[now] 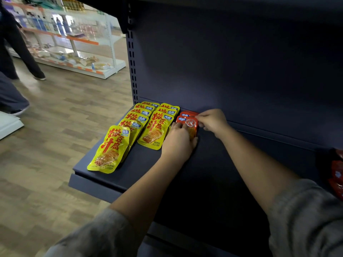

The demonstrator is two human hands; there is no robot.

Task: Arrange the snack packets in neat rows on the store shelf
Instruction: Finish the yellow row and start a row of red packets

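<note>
On the dark shelf (118,175), two rows of yellow packets (156,130) are laid overlapping at the left end. Just right of them, against the back panel, an orange packet (187,121) is held at its near end by the left hand (179,140) and pinched at its top corner by the right hand (211,120). More orange packets (336,175) are seen at the far right edge.
</note>
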